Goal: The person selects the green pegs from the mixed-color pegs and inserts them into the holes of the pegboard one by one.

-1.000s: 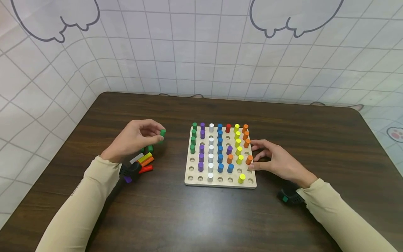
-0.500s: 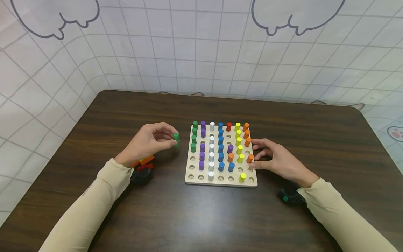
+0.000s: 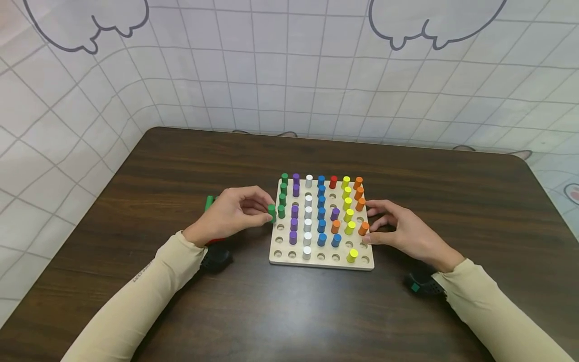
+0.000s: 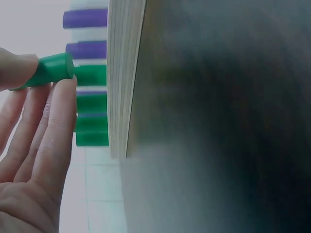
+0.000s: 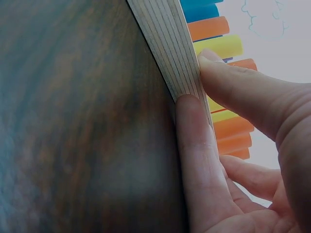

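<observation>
A square wooden pegboard (image 3: 298, 262) lies on the table, with columns of coloured pegs standing in its holes. Between thumb and fingers my left hand (image 3: 236, 211) pinches a green peg (image 3: 272, 212) at the board's left edge. In the left wrist view that green peg (image 4: 52, 69) is raised, its lower end close to the top of a standing green peg (image 4: 91, 75). My right hand (image 3: 402, 234) holds the board's right edge. The right wrist view shows the thumb (image 5: 233, 80) at the top face and a finger (image 5: 197, 141) against the layered side (image 5: 170, 48).
Loose pegs lie left of the board, mostly hidden behind the left hand; a green one (image 3: 209, 202) and a bit of red (image 3: 217, 240) show. Bare holes remain along the board's front and left. The dark table (image 3: 289, 311) meets a grid-patterned backdrop (image 3: 298, 75).
My left hand has carried the green peg rightward from beside the loose pegs to the board's left edge. The right hand stays at the board's right edge. The view has shifted slightly.
</observation>
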`<action>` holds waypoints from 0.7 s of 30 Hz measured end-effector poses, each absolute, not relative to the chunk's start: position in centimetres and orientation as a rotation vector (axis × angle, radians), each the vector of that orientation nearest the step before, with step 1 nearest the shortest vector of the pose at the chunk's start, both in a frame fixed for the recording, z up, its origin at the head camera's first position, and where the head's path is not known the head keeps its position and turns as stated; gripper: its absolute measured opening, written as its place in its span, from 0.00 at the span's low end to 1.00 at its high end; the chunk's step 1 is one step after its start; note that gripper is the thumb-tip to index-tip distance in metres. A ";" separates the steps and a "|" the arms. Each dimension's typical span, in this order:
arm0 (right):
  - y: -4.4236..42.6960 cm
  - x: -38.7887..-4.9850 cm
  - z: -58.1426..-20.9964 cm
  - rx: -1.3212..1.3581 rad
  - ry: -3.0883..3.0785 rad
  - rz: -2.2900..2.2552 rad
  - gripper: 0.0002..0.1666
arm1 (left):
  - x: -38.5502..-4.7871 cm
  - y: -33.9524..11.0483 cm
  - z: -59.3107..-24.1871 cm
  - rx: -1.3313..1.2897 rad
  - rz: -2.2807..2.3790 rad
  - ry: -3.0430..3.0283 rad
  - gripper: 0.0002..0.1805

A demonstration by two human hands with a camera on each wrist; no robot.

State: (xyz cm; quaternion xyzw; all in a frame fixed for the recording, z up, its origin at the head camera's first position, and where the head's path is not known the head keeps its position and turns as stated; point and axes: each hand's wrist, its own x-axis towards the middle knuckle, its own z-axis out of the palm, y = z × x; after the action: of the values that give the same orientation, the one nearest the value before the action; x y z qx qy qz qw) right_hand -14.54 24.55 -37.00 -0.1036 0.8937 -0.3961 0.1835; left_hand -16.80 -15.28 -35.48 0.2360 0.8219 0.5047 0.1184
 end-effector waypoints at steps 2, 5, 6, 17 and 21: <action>24.6 -14.5 -37.0 -0.305 2.522 -1.120 0.51 | -16.7 -15.0 -35.5 0.699 1.471 2.393 0.11; 24.6 -14.6 -37.1 -0.306 2.517 -1.124 0.51 | -16.6 -14.7 -35.7 0.705 1.459 2.380 0.11; 24.6 -14.6 -37.2 -0.307 2.515 -1.123 0.52 | -16.6 -14.7 -35.7 0.704 1.454 2.380 0.10; 24.6 -14.6 -37.1 -0.302 2.509 -1.132 0.52 | -16.4 -14.1 -36.0 0.720 1.386 2.405 0.11; 24.6 -14.7 -37.3 -0.308 2.508 -1.142 0.51 | -16.4 -14.1 -36.0 0.734 1.335 2.437 0.11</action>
State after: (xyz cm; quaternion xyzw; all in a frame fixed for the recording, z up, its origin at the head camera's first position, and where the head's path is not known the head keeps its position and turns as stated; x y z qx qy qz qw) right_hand -14.65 24.59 -37.25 -0.1091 0.8891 -0.4049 0.1833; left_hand -16.35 -14.08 -35.96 0.2531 0.8404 0.4603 0.1334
